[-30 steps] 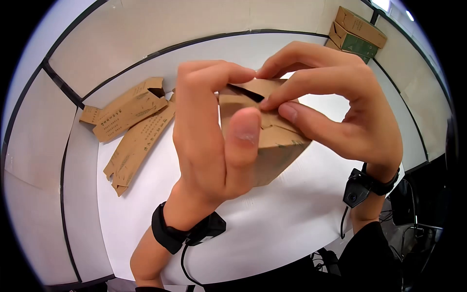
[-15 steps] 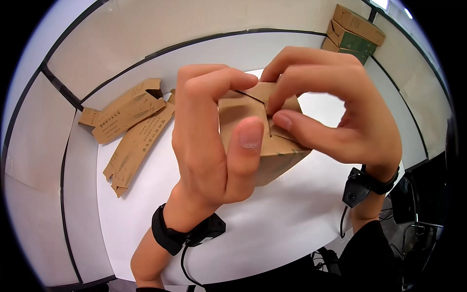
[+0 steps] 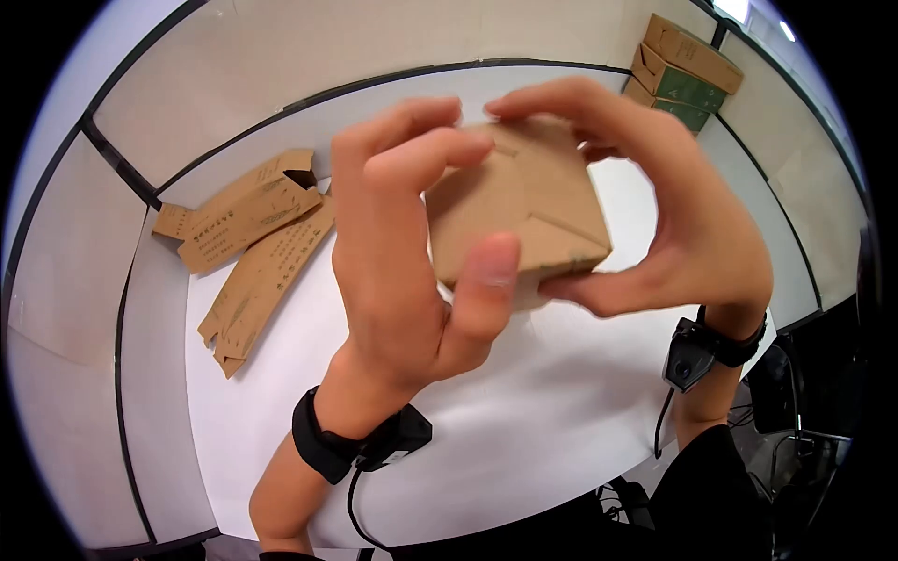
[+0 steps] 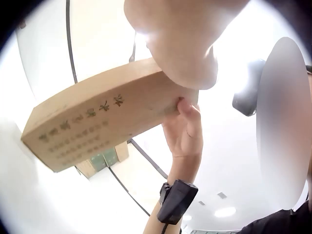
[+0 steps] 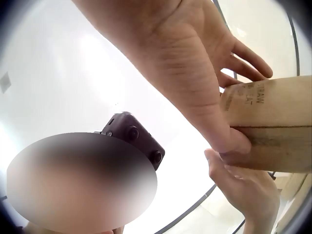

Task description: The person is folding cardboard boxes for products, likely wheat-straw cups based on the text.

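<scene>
A brown cardboard box (image 3: 514, 196) is held up above the table, its end panel facing the head camera with the flaps lying flat. The left hand (image 3: 393, 252) grips it from the left, thumb at the near side and fingers over the far edge. On the other side the right hand (image 3: 683, 206) holds the box between its thumb, at the lower corner, and fingers at the far edge. Printed characters run along the side of the box (image 4: 83, 122) in the left wrist view. In the right wrist view, the right thumb presses the box (image 5: 273, 131) near one end.
Two flattened cardboard pieces, one (image 3: 248, 210) overlapping the other (image 3: 267, 285), lie at the left of the white table (image 3: 505, 449). Several brown and green boxes (image 3: 687, 75) are stacked at the back right. Low panels with black edging surround the table.
The right fingers and thumb have left the middle of the end flaps and spread to the box's edges. The flaps now lie flatter, and the box has turned and tilted slightly.
</scene>
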Tool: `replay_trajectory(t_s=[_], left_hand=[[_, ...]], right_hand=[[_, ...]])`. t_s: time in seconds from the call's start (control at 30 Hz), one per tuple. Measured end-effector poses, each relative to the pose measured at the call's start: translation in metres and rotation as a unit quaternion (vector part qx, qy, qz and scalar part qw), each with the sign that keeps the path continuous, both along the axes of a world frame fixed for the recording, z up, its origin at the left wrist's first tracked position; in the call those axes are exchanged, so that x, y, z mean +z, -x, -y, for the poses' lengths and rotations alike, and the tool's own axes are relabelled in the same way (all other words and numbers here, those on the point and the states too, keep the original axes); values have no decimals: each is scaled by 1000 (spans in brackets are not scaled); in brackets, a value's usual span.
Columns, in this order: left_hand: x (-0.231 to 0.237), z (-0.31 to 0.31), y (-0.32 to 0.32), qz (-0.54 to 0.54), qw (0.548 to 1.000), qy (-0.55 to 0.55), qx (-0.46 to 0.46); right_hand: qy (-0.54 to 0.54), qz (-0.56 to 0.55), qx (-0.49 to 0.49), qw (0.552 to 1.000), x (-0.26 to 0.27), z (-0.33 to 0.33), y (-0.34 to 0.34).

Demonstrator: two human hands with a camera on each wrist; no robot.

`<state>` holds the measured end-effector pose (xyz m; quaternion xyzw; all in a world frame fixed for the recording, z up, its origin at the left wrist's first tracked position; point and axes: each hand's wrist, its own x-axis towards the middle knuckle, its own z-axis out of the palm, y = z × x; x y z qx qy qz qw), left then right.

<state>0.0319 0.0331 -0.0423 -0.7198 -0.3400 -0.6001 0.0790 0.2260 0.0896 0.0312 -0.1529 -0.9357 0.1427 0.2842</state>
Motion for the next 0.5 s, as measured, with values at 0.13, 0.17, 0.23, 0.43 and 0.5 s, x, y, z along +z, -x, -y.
replay_trajectory(t_s=[0.13, 0.17, 0.23, 0.43, 0.5], left_hand=[[-2, -14, 8, -31, 996, -41, 66], [-2, -15, 9, -28, 996, -39, 74], [-1, -16, 12, -5, 997, -34, 67], [23, 8, -1, -66, 996, 8, -55], [33, 29, -20, -82, 991, 28, -106]], right_hand=[[-136, -82, -136, 978, 11, -3, -19], [-177, -97, -144, 969, 13, -14, -31], [-336, -176, -224, 898, 20, -36, -43], [-518, -139, -425, 729, 44, -99, -83], [-520, -105, -434, 728, 46, -137, -106]])
